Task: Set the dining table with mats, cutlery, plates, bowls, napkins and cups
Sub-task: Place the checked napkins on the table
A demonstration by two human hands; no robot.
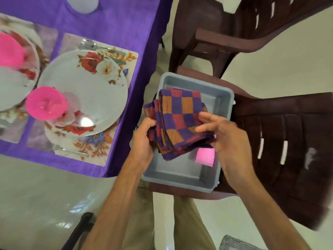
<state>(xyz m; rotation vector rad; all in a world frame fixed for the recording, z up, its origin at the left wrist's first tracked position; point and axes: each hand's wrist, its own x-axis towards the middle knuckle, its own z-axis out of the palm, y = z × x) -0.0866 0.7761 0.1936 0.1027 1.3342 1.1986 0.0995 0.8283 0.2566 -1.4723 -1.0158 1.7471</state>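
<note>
A stack of checked purple, red and orange napkins [178, 121] is held over a grey plastic tub [221, 98] on a brown chair seat. My left hand [143, 139] grips the stack's left edge. From the other side, my right hand [221, 136] pinches it, thumb on top. A pink paper [205, 156] lies in the tub under the stack. On the purple tablecloth [122, 24] a floral mat [100, 152] carries a white floral plate [86, 91], a pink cup [46, 102], a spoon [90, 45] and other cutlery.
A second place setting with a plate [14, 87] and a pink cup [10, 51] lies at the far left. Two brown plastic chairs [288, 134] stand to the right of the table. My legs are below, over a pale tiled floor [45, 192].
</note>
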